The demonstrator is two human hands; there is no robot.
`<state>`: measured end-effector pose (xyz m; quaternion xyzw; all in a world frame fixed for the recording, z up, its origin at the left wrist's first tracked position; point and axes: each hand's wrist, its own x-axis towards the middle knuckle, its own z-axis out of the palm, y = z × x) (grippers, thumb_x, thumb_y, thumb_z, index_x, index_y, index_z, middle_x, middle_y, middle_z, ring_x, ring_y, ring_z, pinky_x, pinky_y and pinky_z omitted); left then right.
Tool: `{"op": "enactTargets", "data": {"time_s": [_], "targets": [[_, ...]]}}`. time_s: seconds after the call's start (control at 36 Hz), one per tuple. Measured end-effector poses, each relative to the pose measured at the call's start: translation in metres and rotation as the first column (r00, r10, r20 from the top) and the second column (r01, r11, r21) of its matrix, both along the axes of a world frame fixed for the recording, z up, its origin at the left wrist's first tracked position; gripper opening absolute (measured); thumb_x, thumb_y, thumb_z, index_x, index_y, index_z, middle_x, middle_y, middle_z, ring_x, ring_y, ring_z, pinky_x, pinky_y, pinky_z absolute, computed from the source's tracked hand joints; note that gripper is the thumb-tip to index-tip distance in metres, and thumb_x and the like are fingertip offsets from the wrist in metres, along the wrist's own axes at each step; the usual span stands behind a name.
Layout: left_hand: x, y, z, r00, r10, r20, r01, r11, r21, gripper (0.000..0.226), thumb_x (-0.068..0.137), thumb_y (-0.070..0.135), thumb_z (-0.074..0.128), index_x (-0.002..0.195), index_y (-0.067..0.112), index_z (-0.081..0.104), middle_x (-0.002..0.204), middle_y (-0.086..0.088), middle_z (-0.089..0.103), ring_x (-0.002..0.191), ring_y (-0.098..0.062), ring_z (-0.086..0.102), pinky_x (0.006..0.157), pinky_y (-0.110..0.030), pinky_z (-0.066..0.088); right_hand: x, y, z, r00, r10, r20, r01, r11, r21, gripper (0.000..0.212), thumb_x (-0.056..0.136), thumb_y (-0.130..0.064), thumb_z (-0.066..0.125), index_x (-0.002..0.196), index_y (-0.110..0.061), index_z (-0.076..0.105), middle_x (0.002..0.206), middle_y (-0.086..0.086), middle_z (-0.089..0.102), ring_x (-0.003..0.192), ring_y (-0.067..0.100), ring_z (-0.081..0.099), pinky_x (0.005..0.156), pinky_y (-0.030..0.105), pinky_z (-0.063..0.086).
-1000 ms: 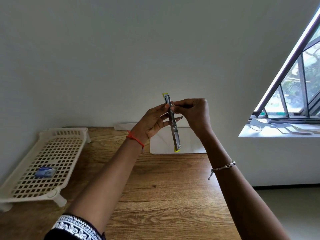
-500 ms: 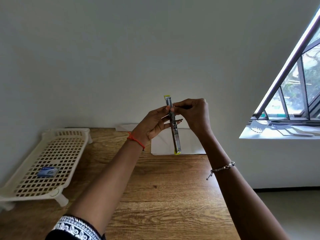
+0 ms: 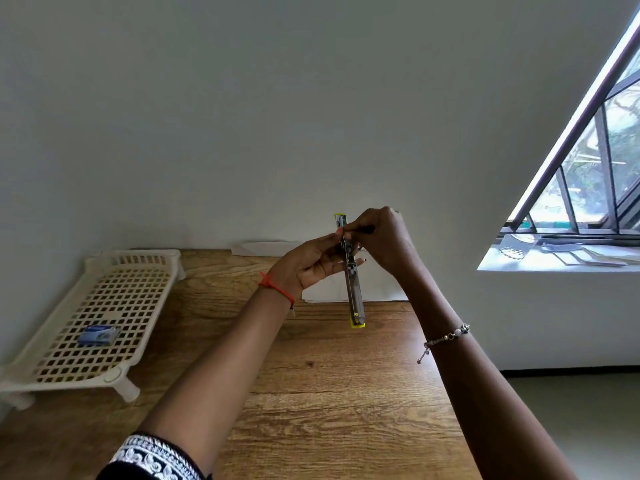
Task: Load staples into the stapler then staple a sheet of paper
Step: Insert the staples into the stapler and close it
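A slim metal stapler [image 3: 354, 292] with yellow ends is held upright above the wooden table, swung wide so it forms one long strip. My left hand [image 3: 311, 263] grips its middle from the left. My right hand [image 3: 381, 237] pinches at the upper part of the stapler with thumb and fingertips; whether staples are between them is too small to tell. A white sheet of paper [image 3: 377, 289] lies on the table behind the hands, against the wall. A small blue staple box [image 3: 98, 334] rests in the tray at the left.
A cream perforated plastic tray [image 3: 69, 368] on short legs stands at the table's left side. The wooden table [image 3: 329, 393] ends at the right near a drop to the floor. A window sill with papers [image 3: 571, 254] is at the right.
The stapler and both hands have dropped slightly lower over the table. Both hands keep their hold.
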<state>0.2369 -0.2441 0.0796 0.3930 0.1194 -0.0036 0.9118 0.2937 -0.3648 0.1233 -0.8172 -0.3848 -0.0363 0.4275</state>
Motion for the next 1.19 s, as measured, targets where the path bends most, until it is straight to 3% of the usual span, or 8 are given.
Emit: {"op": "enactTargets", "data": {"time_s": [0.11, 0.25, 0.36, 0.47, 0.58, 0.78, 0.94, 1.19], "targets": [[-0.003, -0.006, -0.015, 0.999, -0.018, -0.045, 0.015, 0.998, -0.059, 0.024, 0.099, 0.012, 0.038, 0.089, 0.002, 0.058, 0.056, -0.004, 0.07, 0.059, -0.015, 0.072, 0.092, -0.055, 0.042, 0.001, -0.003, -0.011, 0.999, -0.017, -0.037, 0.013, 0.994, -0.108, 0.013, 0.076, -0.003, 0.07, 0.089, -0.001, 0.073, 0.083, 0.008, 0.069, 0.062, 0.005, 0.057, 0.052, -0.001, 0.042], [-0.004, -0.014, -0.033, 0.992, -0.032, -0.122, 0.017, 0.993, -0.12, 0.028, 0.099, 0.014, 0.036, 0.088, 0.001, 0.058, 0.054, -0.004, 0.066, 0.057, -0.014, 0.07, 0.061, -0.041, 0.06, 0.002, -0.007, -0.025, 0.991, -0.021, -0.132, -0.005, 0.981, -0.192, 0.012, 0.075, 0.001, 0.071, 0.087, -0.001, 0.073, 0.066, -0.002, 0.062, 0.046, -0.001, 0.053, 0.044, 0.0, 0.037], [-0.005, -0.018, -0.045, 0.99, -0.063, -0.126, 0.05, 0.993, -0.105, 0.03, 0.099, 0.014, 0.035, 0.088, 0.002, 0.06, 0.056, -0.003, 0.064, 0.058, -0.012, 0.069, 0.081, -0.051, 0.051, 0.002, -0.011, -0.034, 0.981, -0.002, -0.193, -0.039, 0.977, -0.209, 0.012, 0.073, 0.005, 0.07, 0.084, 0.002, 0.073, 0.066, 0.0, 0.064, 0.041, -0.015, 0.051, 0.042, -0.001, 0.035], [-0.005, -0.021, -0.054, 0.992, -0.039, -0.124, 0.025, 0.993, -0.113, 0.032, 0.1, 0.014, 0.035, 0.086, 0.002, 0.061, 0.054, -0.002, 0.066, 0.057, -0.013, 0.07, 0.092, -0.055, 0.042, 0.0, -0.014, -0.041, 0.987, -0.045, -0.157, 0.015, 0.982, -0.186, 0.014, 0.073, 0.006, 0.069, 0.085, 0.001, 0.074, 0.076, 0.01, 0.069, 0.043, -0.006, 0.053, 0.045, 0.0, 0.037], [-0.003, -0.022, -0.06, 0.991, -0.032, -0.13, 0.012, 0.988, -0.155, 0.048, 0.099, 0.015, 0.034, 0.072, 0.003, 0.072, 0.054, -0.002, 0.067, 0.057, -0.013, 0.07, 0.063, -0.043, 0.059, -0.004, -0.018, -0.046, 0.992, -0.073, -0.1, 0.056, 0.986, -0.16, 0.016, 0.074, 0.007, 0.066, 0.086, -0.001, 0.074, 0.082, 0.016, 0.073, 0.043, -0.006, 0.053, 0.045, 0.0, 0.038], [-0.008, -0.03, -0.067, 0.982, -0.007, -0.187, -0.016, 0.992, -0.123, 0.062, 0.099, 0.02, 0.034, 0.055, 0.002, 0.074, 0.053, -0.005, 0.069, 0.054, -0.018, 0.071, 0.055, -0.037, 0.06, -0.007, -0.024, -0.046, 0.991, -0.029, -0.133, -0.011, 0.958, -0.288, 0.012, 0.075, 0.005, 0.067, 0.084, 0.002, 0.074, 0.078, 0.023, 0.071, 0.048, 0.003, 0.048, 0.043, 0.004, 0.037], [-0.012, -0.036, -0.065, 0.966, 0.036, -0.255, -0.068, 0.991, -0.116, 0.052, 0.098, 0.02, 0.038, 0.063, -0.002, 0.069, 0.051, -0.01, 0.068, 0.05, -0.024, 0.07, 0.05, -0.03, 0.059, -0.01, -0.025, -0.058, 0.988, -0.094, -0.122, 0.063, 0.97, -0.236, 0.018, 0.074, 0.008, 0.063, 0.084, -0.001, 0.074, 0.081, 0.018, 0.073, 0.062, 0.013, 0.06, 0.047, 0.003, 0.041], [-0.021, -0.052, -0.075, 0.874, 0.095, -0.476, -0.186, 0.971, -0.149, 0.037, 0.1, 0.008, 0.031, 0.071, -0.003, 0.05, 0.037, -0.016, 0.059, 0.03, -0.02, 0.059, 0.032, -0.029, 0.048, 0.0, -0.035, -0.086, 0.893, -0.24, -0.38, 0.189, 0.968, -0.166, 0.015, 0.082, -0.011, 0.067, 0.075, 0.001, 0.071, 0.051, 0.001, 0.061, 0.035, 0.001, 0.051, 0.044, 0.017, 0.047]]}}
